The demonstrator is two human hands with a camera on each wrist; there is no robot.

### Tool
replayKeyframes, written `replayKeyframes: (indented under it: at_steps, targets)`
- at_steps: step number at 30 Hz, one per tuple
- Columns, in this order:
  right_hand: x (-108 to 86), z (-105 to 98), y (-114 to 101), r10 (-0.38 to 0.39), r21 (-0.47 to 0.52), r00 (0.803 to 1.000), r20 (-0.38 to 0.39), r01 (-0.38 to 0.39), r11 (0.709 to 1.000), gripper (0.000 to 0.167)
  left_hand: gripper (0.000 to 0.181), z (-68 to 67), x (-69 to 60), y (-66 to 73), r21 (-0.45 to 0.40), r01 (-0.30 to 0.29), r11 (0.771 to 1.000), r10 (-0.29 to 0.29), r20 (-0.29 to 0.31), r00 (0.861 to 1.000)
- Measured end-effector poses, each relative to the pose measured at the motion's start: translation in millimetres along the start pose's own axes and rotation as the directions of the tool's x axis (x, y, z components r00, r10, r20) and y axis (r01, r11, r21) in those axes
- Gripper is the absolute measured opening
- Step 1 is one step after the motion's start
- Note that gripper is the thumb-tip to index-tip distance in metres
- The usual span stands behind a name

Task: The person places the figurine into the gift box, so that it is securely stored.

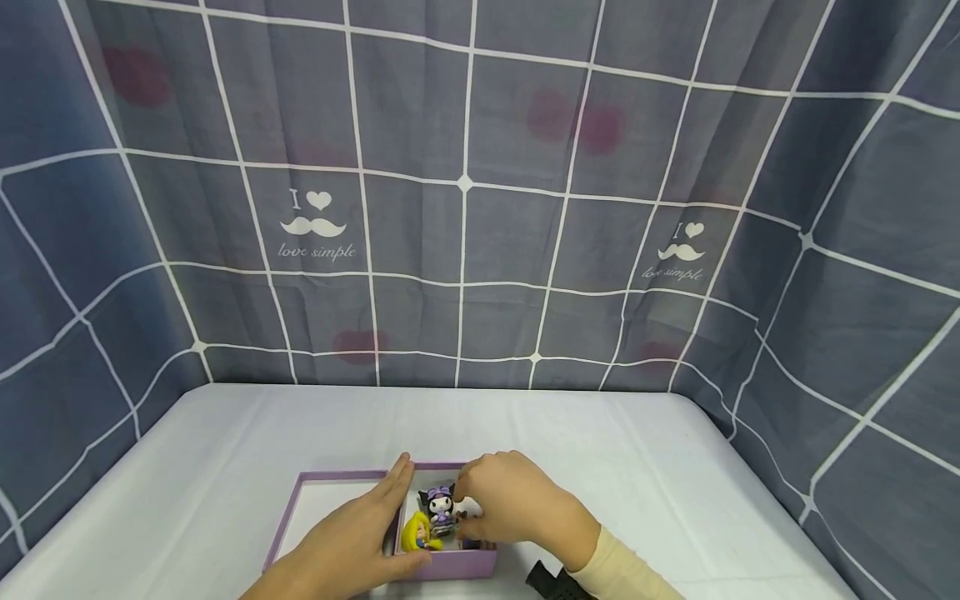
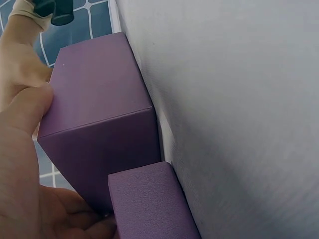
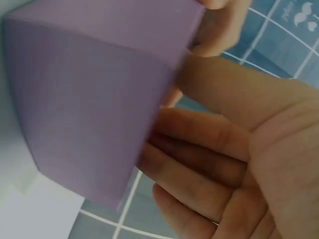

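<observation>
A purple box [image 1: 457, 568] with a pale inside stands upright near the table's front edge. My left hand [image 1: 348, 533] holds it at the left, thumb on the front wall and fingers along the left side. In it are a figurine with a black hood and purple dress [image 1: 441, 510] and a yellow-haired figurine [image 1: 417, 532]. My right hand [image 1: 517, 500] reaches over the right rim, fingers curled down inside, beside a white wing-like piece [image 1: 469, 507]. The box's walls hide these fingertips in the right wrist view, so whether they hold anything cannot be told.
A shallow purple-rimmed lid or tray [image 1: 283, 523] lies left of the box, close against it. Both rest on a white-covered table [image 1: 600, 450]. Grey-blue curtains [image 1: 420, 225] with white grid lines enclose the back and sides. A black strap [image 1: 555, 582] is near my right wrist.
</observation>
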State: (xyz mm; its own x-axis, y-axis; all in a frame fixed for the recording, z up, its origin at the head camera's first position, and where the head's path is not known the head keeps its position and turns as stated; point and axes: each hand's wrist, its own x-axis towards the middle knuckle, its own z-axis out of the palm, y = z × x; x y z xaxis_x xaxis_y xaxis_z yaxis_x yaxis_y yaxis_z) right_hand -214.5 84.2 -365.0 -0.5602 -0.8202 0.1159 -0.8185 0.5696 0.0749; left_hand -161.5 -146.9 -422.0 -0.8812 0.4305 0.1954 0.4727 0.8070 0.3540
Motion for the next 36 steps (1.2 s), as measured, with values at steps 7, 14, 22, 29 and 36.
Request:
replayKeyframes:
  at_steps: [7,14,22,29,36]
  targets:
    - [-0.7,-5,-9,-0.038,0.16,0.987,-0.154,0.062,0.985,0.031,0.111,-1.7,-4.3,-3.1,-0.066,0.026,0.998,-0.025,0.022,0.999]
    - [3.0,-10,-27,-0.01,0.325,0.978,-0.209,0.079,0.943,0.049,0.095,-22.4,-9.2,-13.2,-0.148,0.064,0.987,-0.07,-0.03,0.997]
    - [11.4,-7,-53,0.057,0.482,0.987,-0.153,0.024,0.876,0.071,0.071,-51.9,-9.8,-32.3,-0.265,0.126,0.956,-0.166,-0.134,0.977]
    - [17.4,-3,-86,0.166,0.655,0.984,-0.063,-0.085,0.751,0.079,0.07,-59.9,-7.7,-35.1,-0.196,0.261,0.945,-0.294,-0.165,0.941]
    - [29.8,-1,-111,0.153,0.918,0.988,-0.026,-0.037,0.395,0.072,0.071,-62.9,-6.7,-39.6,-0.081,0.348,0.934,-0.357,-0.174,0.918]
